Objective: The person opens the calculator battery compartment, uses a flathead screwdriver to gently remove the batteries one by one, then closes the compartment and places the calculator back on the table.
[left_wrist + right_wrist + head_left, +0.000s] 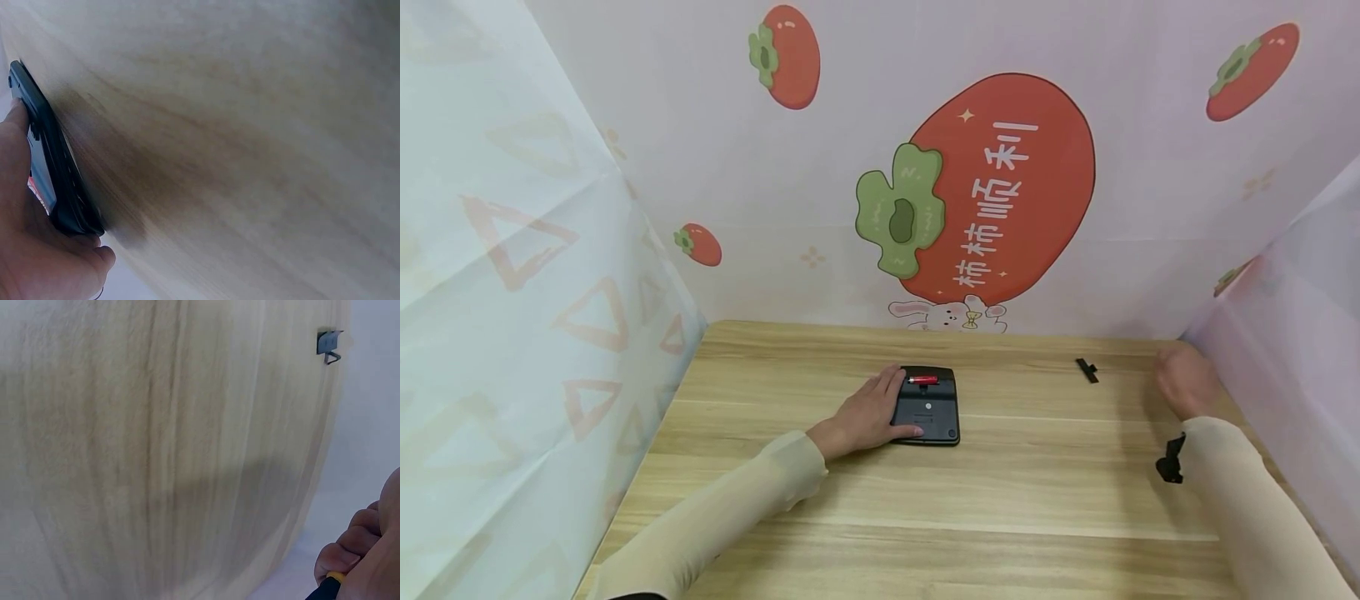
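Observation:
A dark calculator (pixel 936 423) lies face down on the table, its battery slot uncovered with a red battery (pixel 923 380) in it. My left hand (pixel 867 414) grips the calculator by its left side, thumb across the back and fingers at the far edge. In the left wrist view the calculator (pixel 53 159) shows edge-on beside the hand. Over at the right, my right hand (pixel 1186 382) is blurred in the head view. Its curled fingers hold a black-and-yellow handle (pixel 328 584); the rest of that object is out of sight.
A small black battery cover (pixel 1087 370) lies on the wooden table (pixel 1015 492) between the calculator and my right hand. Behind the table stands a printed backdrop (pixel 820 183), with white sheets (pixel 1300 317) along both sides.

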The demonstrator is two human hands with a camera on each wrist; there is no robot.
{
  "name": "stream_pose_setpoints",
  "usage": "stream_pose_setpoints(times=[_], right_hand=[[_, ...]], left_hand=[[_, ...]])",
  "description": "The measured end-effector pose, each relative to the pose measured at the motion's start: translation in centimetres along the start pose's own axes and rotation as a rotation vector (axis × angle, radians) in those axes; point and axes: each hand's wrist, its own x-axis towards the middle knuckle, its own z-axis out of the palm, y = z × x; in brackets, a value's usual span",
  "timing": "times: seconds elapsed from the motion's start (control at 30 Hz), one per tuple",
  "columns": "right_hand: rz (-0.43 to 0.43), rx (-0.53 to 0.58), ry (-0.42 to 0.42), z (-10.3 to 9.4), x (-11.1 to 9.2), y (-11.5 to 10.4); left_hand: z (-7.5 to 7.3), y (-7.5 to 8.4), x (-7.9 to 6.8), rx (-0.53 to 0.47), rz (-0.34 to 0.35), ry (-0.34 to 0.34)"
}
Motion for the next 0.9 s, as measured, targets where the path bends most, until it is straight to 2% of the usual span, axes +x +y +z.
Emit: stream_pose_setpoints(times=[0.27,0.47,0.53,0.67,0.9], right_hand=[[0.142,0.006,-0.143,0.4,-0.2,1.0],[0.088,-0.026,-0.210,0.9,-0.4,1.0],[0.102,-0.001,-0.218,1.1,-0.5,1.0],[0.185,0.069,-0.221,1.5,-0.6,0.9],[0.218,0.057,-0.237,2.1,-0.8,0.9]], left_hand=[[0.1,0.0,0.1,0.014,-0.006,-0.004],[0.1,-0.1,0.1,0.014,-0.011,-0.003],[0.1,-0.1,0.1,0.013,-0.011,-0.002],[0.1,0.0,0.0,0.015,-0.008,-0.007],[0.0,0.1,0.0,0.012,-0.013,-0.020]])
